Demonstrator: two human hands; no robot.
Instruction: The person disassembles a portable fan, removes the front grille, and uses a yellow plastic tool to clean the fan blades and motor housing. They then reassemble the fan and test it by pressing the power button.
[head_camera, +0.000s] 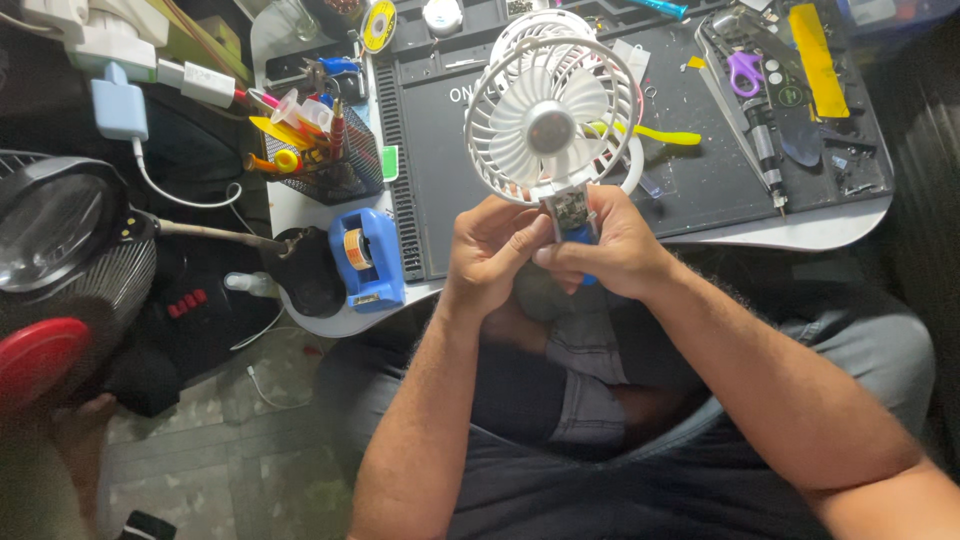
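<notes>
Nearest the camera are the person's lap and grey trousers, with both forearms rising from the bottom edge toward the middle of the view. The left hand (490, 250) and the right hand (610, 250) meet just off the near edge of the bench (800, 235), over the lap rather than over the bench top. Both hands are closed around the lower stem of a small white handheld fan (550, 120): the left grip is clamped on the stem from the left, thumb and fingers pressed to it, and the right grip is wrapped about the stem, where a blue part (580, 240) and a small circuit board (570, 210) show between the fingers. The fan's round grille stands upright above the hands and overlaps the near half of the dark work mat (450, 170).

On the floor to the left stands a large fan (60, 230) with a red piece (35, 355) below it.

Left of the hands, a blue tape dispenser (368, 258) sits at the bench's rounded near edge. Behind it is a mesh pen holder (325, 150) crowded with pens. On the mat's right side, well apart from the hands, lie a screwdriver (765, 150), small purple scissors (745, 72) and a yellow strip (815, 55). The middle of the mat behind the fan is open.
</notes>
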